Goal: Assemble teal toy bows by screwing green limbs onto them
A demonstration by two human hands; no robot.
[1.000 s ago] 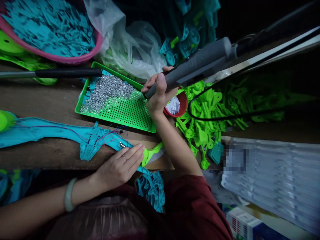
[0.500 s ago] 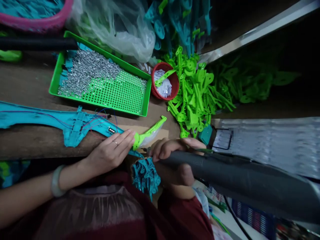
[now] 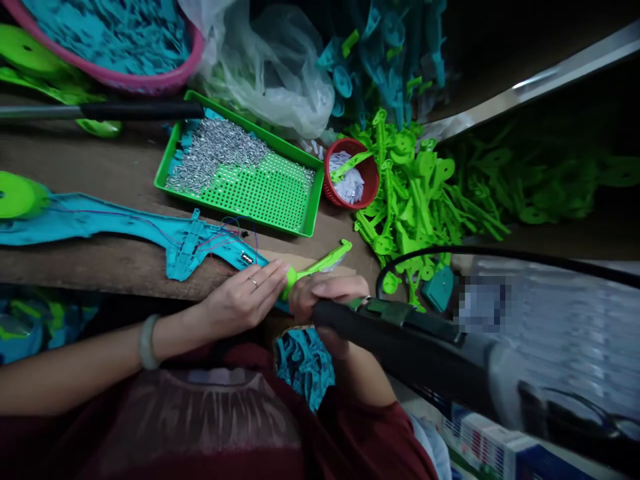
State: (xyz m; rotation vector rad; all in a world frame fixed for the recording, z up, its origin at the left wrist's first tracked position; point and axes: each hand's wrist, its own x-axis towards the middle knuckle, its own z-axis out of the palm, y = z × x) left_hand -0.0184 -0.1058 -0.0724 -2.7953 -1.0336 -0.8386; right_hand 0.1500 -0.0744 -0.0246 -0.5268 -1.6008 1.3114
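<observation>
A long blue plastic shell point(image 3: 120, 223) with thin wires and a small metal spring lies along the bench's front edge. My left hand point(image 3: 250, 297), with a ring and a wrist bangle, is closed over its right end. Under those fingertips sits a lime-green plastic part point(image 3: 325, 259), its narrow arm pointing up and right. My right hand point(image 3: 335, 300) grips a dark electric screwdriver point(image 3: 395, 347), whose body slants down to the right. The fingers hide the screwdriver's tip, close to the green part.
A green perforated tray point(image 3: 265, 207) of screws stands behind the shell. Beside it are a red basket point(image 3: 375, 177) with white pieces and a heap of lime-green parts point(image 3: 400, 187). A pink tub point(image 3: 155, 83) of blue pieces stands back left. A black cord point(image 3: 480, 250) arches at right.
My view has shifted, so the bench things sit farther right. The screwdriver has turned and its tip end is now behind my right fingers. My left hand stays on the green part.
</observation>
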